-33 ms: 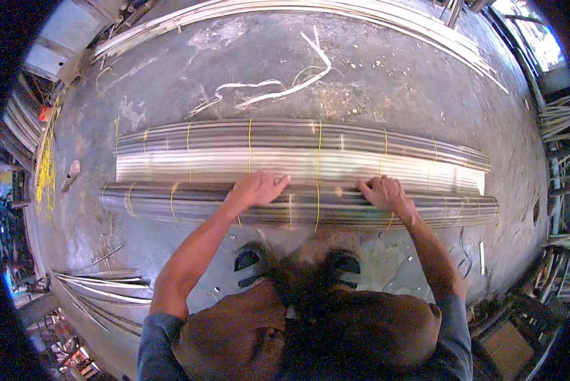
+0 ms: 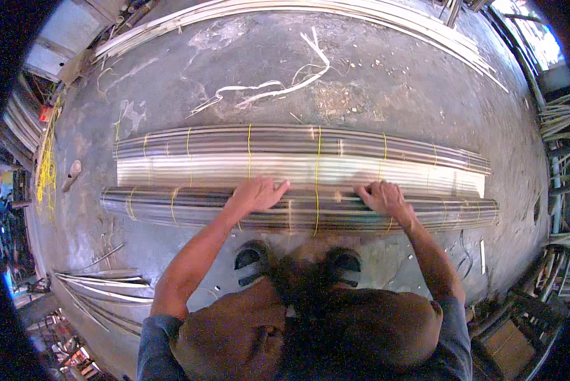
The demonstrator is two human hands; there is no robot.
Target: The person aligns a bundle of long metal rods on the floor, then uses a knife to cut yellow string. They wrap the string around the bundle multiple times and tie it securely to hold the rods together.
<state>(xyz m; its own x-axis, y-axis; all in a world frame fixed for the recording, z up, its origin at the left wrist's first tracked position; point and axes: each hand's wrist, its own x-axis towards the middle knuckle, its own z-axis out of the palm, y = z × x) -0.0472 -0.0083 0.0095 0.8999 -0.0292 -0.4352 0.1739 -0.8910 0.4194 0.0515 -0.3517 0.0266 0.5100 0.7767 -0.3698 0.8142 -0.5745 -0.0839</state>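
A long mat of thin slats (image 2: 215, 166), perhaps bamboo, lies crosswise on the floor before me, bound by several yellow cords. Its middle band is pale; the far dark band (image 2: 285, 136) and the near dark band (image 2: 342, 213) look folded or rolled over along their length. My left hand (image 2: 257, 194) rests on the upper edge of the near band, thumb spread toward the middle. Farther right, my right hand (image 2: 384, 198) presses on the same band, its fingers bent but apart. The undersides of both hands are hidden.
Loose pale strips (image 2: 285, 90) lie beyond the mat, and long slats (image 2: 298, 7) line the far side. Yellow cord (image 2: 46, 181) hangs at the left. Thin strips (image 2: 107, 279) lie at near left. My sandalled feet (image 2: 250, 263) stand close to the mat.
The mat has shifted slightly toward me. My left hand has come a little nearer with it, and my right hand has barely moved.
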